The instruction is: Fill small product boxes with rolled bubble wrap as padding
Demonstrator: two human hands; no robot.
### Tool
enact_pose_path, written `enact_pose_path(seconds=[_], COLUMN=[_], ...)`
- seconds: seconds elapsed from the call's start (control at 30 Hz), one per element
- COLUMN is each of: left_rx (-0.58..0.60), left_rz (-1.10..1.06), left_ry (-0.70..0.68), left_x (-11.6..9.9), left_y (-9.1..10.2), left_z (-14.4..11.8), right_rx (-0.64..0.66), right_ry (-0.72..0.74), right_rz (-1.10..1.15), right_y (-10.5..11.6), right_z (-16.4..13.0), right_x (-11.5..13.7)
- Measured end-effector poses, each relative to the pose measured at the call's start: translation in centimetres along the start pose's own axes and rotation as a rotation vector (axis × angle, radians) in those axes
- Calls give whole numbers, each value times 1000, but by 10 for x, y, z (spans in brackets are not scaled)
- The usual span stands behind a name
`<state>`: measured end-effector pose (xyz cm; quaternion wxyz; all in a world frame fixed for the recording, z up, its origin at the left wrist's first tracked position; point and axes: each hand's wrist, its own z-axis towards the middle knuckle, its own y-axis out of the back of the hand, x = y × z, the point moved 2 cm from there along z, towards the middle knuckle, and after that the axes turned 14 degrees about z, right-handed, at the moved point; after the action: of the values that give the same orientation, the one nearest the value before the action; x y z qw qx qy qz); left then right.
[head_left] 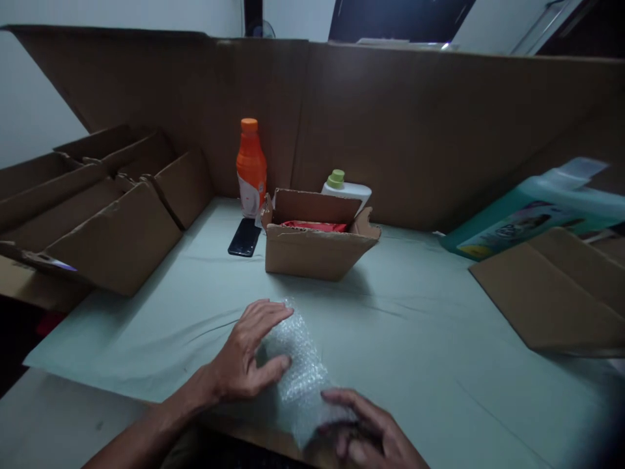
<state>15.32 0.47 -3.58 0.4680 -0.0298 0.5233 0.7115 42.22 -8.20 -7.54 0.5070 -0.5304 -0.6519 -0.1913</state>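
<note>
Head view: at six o'clock, the left hand (247, 361) lies with fingers spread flat on a bubble-wrap bundle (297, 374), and the right hand (364, 433) curls loosely over its near end. The wrapping looks nearly closed. At twelve o'clock the small box (315, 251) stands open, holding something red.

Light: dim, coming from above and behind the cardboard wall (415, 130).
Shadows: soft, before the small box (317, 251).
Edges: dark corners, bent lines.
Blur: right side soft.
</note>
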Motion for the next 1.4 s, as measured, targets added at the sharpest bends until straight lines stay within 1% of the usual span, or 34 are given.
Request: enact_pose_path(seconds=[0.07,0.13,0.2,0.23,0.27,0.3,0.37,0.4,0.47,0.53,0.6,0.67,0.7,0.77,0.83,0.87,0.93,0.97,1.03,1.1,1.13,1.17,1.23,1.3,1.4], left_rx=[76,163,196,193,184,172,160,160,146,64,-84,-240,-299,-348,-342,-335,-337,-345,-364,-378,-362,-322,-188,-63,28], left_rz=[-86,-86,-14,35,86,136,227,262,308,353,426,528,586,687,726,720,690,676,656,607,565,510,379,293,328], left_ry=[94,236,359,393,406,402,363,334,281,245,217,150,104,16,-44,-70,-112,-120,-94,-40,-15,5,33,52,51], left_x=[-12,-16,-13,-10,-7,-3,2,3,5,6,7,9,11,16,21,24,25,25,22,14,9,3,-9,-22,-33], left_y=[-6,-22,-41,-49,-56,-62,-68,-69,-65,-51,-26,2,15,32,36,35,28,25,22,22,23,23,20,12,-8], left_z=[-9,-22,-35,-41,-46,-49,-52,-52,-46,-31,-5,30,49,85,111,118,120,117,102,80,67,53,24,-5,-35], right_rx=[39,36,15,-8,-37,-64,-89,-76,-19,4,0,10,18,23,4,-7,-13,-16,-29,-46,-41,-24,30,74,106], right_ry=[55,104,146,170,205,253,390,466,602,689,743,774,783,819,871,899,951,966,987,985,966,933,830,713,582], right_rz=[143,228,230,182,90,-48,-425,-627,-968,-1164,-1234,-1242,-1243,-1251,-1270,-1285,-1323,-1342,-1362,-1345,-1323,-1289,-1202,-1124,-1080], right_y=[-6,-9,-8,-6,-3,0,4,4,0,-4,-6,-4,-2,4,11,14,20,21,22,18,15,11,1,-6,-11], right_z=[25,46,57,57,55,51,42,40,41,49,58,64,65,66,66,68,72,74,77,76,74,71,69,73,88], right_x=[12,20,23,23,24,25,26,26,20,12,7,5,4,1,-6,-10,-20,-24,-26,-17,-10,0,20,36,46])
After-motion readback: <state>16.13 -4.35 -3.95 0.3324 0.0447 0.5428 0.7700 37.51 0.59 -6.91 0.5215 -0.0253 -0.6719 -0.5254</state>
